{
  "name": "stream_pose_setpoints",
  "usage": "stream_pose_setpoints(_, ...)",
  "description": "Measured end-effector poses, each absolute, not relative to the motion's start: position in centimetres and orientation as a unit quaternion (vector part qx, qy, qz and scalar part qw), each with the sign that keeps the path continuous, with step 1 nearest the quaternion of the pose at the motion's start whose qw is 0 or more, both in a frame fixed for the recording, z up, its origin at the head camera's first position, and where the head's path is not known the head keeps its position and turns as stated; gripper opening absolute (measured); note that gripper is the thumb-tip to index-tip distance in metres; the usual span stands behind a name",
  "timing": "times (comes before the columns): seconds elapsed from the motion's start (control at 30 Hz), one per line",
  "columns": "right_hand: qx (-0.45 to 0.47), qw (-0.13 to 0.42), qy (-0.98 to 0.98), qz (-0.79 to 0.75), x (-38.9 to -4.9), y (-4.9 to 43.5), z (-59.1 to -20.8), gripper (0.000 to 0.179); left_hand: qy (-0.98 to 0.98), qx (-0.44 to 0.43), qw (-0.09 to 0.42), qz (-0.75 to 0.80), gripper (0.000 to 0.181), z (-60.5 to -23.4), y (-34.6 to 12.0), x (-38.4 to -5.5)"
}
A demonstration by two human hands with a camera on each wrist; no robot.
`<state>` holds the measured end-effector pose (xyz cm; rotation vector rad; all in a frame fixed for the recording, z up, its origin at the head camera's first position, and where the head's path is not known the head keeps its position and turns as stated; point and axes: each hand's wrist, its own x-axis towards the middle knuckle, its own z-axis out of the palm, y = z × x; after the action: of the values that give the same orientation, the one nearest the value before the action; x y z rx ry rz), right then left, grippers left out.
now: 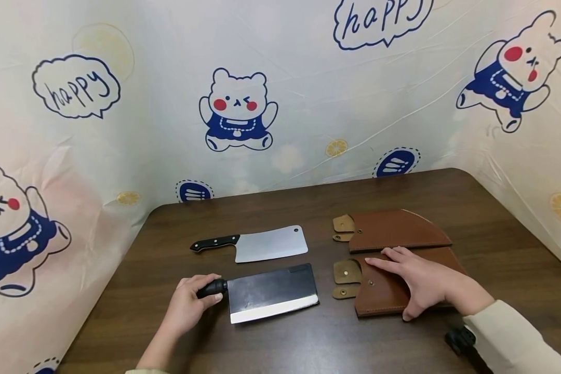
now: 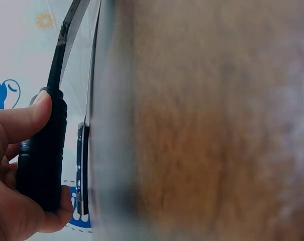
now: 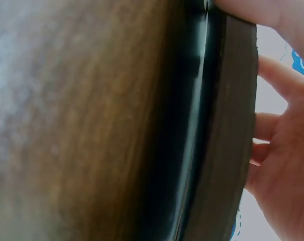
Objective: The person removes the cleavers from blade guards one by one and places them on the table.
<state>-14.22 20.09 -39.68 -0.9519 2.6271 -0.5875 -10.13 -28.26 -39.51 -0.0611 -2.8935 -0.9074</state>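
Note:
My left hand grips the black handle of a dark-bladed cleaver, thumb along the handle near the blade. The blade lies low over the table with its bright edge toward me. My right hand spans the nearer brown leather knife sheath, thumb at its near edge and fingers across its far side. In the right wrist view the thumb crosses the sheath's edge; the fingertips are hidden behind the leather.
A silver cleaver with a riveted black handle lies beyond the dark one. A second brown sheath with tan snap straps lies just behind the held one. The wooden table meets a patterned cloth backdrop.

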Motion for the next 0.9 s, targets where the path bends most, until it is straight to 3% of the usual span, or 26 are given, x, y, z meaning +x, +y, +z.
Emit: stream_pose_setpoints(0.9,-0.32,0.16,0.912,-0.203,-14.6,20.3,-40.1,0.108,-0.962,-0.008,-0.005,-0.273,0.037,-40.6,-29.2,-12.3)
